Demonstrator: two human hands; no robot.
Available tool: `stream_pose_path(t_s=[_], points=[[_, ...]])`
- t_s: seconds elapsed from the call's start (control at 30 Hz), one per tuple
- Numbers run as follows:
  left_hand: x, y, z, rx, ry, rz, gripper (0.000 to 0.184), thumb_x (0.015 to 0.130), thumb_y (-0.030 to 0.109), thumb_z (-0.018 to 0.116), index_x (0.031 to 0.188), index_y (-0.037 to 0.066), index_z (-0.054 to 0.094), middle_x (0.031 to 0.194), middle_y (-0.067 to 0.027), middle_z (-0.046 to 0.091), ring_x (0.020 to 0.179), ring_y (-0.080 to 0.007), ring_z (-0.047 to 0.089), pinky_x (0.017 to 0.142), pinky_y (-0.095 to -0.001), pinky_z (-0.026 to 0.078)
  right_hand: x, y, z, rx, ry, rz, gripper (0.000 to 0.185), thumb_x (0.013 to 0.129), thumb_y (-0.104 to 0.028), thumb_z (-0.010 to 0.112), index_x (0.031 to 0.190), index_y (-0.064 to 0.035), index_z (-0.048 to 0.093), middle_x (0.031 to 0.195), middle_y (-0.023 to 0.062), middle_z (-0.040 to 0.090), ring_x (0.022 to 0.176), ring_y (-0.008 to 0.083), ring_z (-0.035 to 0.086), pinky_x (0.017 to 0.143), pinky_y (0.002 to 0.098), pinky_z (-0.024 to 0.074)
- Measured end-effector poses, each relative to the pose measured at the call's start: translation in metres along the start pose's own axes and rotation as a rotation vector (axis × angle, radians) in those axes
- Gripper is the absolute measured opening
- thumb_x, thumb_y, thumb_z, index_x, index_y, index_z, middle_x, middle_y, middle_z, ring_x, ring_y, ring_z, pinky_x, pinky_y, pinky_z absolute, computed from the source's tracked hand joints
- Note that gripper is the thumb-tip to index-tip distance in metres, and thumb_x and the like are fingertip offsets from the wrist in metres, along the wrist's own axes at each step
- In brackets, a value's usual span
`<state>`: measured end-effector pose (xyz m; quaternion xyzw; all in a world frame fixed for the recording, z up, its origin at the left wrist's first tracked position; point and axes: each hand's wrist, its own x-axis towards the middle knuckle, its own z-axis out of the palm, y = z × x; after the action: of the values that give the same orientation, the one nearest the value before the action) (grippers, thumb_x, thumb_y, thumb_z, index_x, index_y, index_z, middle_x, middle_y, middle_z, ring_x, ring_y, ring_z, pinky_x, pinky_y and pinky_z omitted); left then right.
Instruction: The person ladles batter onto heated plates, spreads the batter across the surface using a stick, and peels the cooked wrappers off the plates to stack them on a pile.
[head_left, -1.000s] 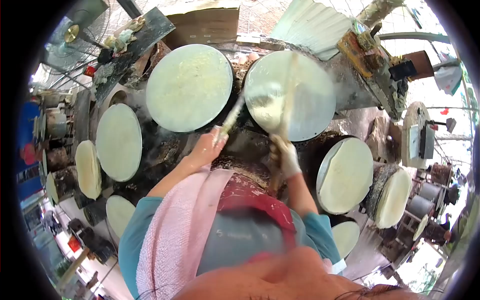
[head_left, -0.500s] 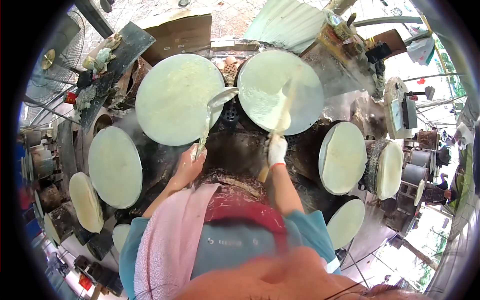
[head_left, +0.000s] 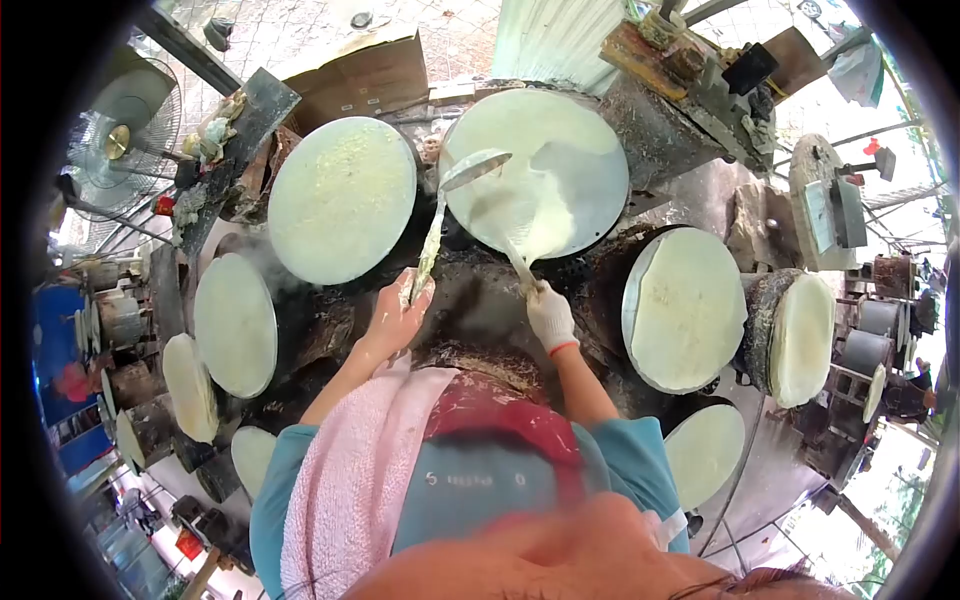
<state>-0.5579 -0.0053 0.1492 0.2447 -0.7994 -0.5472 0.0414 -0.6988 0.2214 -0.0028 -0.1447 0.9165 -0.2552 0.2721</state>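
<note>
Left hand (head_left: 402, 306) is clamped at eleven o'clock on a smeared ladle (head_left: 432, 243), probably light, stiff, slippery and best held by the handle's end, its bowl at twelve over a griddle (head_left: 597, 188), with a stick-like tool (head_left: 521, 268) gripped at one by the gloved right hand (head_left: 550, 316).

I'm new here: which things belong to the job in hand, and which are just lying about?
In the job: ladle in the left hand, handled tool in the gloved right hand, partly coated griddle.
Seemingly lying about: cardboard, corrugated sheet, fan.
</note>
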Motion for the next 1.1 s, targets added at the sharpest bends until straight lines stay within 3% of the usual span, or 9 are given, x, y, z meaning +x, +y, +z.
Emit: stream_pose_path(t_s=[0.1,0.23,0.3,0.37,0.47,0.57,0.7,0.87,1.1], points=[[-0.001,0.017,0.016,0.023,0.028,0.017,0.014,0.091,0.011,0.055,0.095,-0.003,0.055,0.071,-0.0084,0.052,0.065,-0.012,0.045,0.061,-0.0282,0.041,0.012,0.034,-0.034,-0.087,0.161,0.056,0.032,0.093,-0.03,0.04,0.107,-0.0041,0.055,0.08,0.025,0.064,0.077,0.0422,0.062,0.067,0.051,0.0489],[0.006,0.043,0.036,0.05,0.046,0.012,0.015,0.091,0.011,0.056,0.095,-0.003,0.056,0.071,-0.0082,0.052,0.064,-0.012,0.045,0.061,-0.0284,0.041,0.068,0.06,-0.074,0.132,0.287,-0.007,0.033,0.092,-0.027,0.042,0.098,-0.0011,0.061,0.082,0.0245,0.065,0.079,0.0422,0.062,0.069,0.0502,0.049],[0.014,0.041,0.047,0.048,0.035,0.023,0.014,0.091,0.011,0.056,0.095,-0.003,0.056,0.071,-0.0081,0.052,0.064,-0.0117,0.045,0.06,-0.0283,0.041,0.065,0.067,-0.057,0.255,0.131,-0.011,0.034,0.092,-0.03,0.044,0.101,-0.0022,0.062,0.087,0.0251,0.064,0.084,0.043,0.06,0.073,0.049,0.0487],[0.021,0.046,0.055,0.033,0.017,0.043,0.013,0.091,0.01,0.056,0.094,-0.002,0.055,0.07,-0.0052,0.052,0.064,-0.0088,0.044,0.058,-0.0259,0.039,0.024,0.068,-0.039,0.171,0.148,-0.16,0.04,0.092,-0.032,0.045,0.12,-0.0054,0.054,0.089,0.0241,0.065,0.083,0.0422,0.061,0.073,0.0487,0.049],[0.033,0.052,0.066,0.031,-0.007,0.085,0.012,0.091,0.01,0.056,0.092,-0.002,0.055,0.067,-0.0033,0.049,0.062,-0.0078,0.041,0.056,-0.0255,0.038,0.007,0.06,-0.063,-0.005,0.097,0.151,0.051,0.093,-0.035,0.044,0.137,-0.0092,0.037,0.091,0.0223,0.066,0.083,0.0404,0.063,0.073,0.049,0.0489],[0.048,0.047,0.078,0.017,-0.029,0.064,0.013,0.091,0.011,0.056,0.091,-0.002,0.054,0.065,-0.0028,0.047,0.061,-0.008,0.039,0.055,-0.0261,0.037,0.066,0.062,-0.087,-0.028,0.123,0.191,0.058,0.095,-0.041,0.038,0.144,-0.0132,0.023,0.117,0.0207,0.059,0.085,0.0363,0.064,0.074,0.0466,0.0509],[0.07,0.028,0.094,0.048,-0.032,0.039,0.014,0.091,0.012,0.056,0.09,-0.002,0.053,0.063,-0.0056,0.048,0.059,-0.0101,0.039,0.054,-0.0289,0.037,0.155,0.038,-0.133,-0.236,0.228,0.195,0.061,0.095,-0.042,0.037,0.147,-0.017,0.018,0.111,0.023,0.06,0.095,0.0347,0.064,0.078,0.0448,0.052],[0.092,0.01,0.109,0.095,-0.055,-0.05,0.017,0.089,0.012,0.057,0.088,-0.005,0.053,0.062,-0.0129,0.052,0.057,-0.0165,0.045,0.055,-0.0335,0.04,0.223,-0.001,-0.185,-0.313,0.364,0.185,0.056,0.092,-0.043,0.042,0.143,-0.0212,0.033,0.102,0.0226,0.064,0.09,0.0378,0.065,0.078,0.0481,0.051],[0.102,-0.03,0.115,0.076,-0.031,-0.073,0.02,0.09,0.015,0.054,0.088,-0.005,0.053,0.063,-0.0146,0.051,0.059,-0.0203,0.051,0.058,-0.0355,0.042,0.116,0.014,-0.114,0.45,0.556,-0.387,0.037,0.09,-0.024,0.057,0.122,-0.0053,0.058,0.111,0.0166,0.066,0.097,0.0307,0.064,0.085,0.0366,0.0494]])
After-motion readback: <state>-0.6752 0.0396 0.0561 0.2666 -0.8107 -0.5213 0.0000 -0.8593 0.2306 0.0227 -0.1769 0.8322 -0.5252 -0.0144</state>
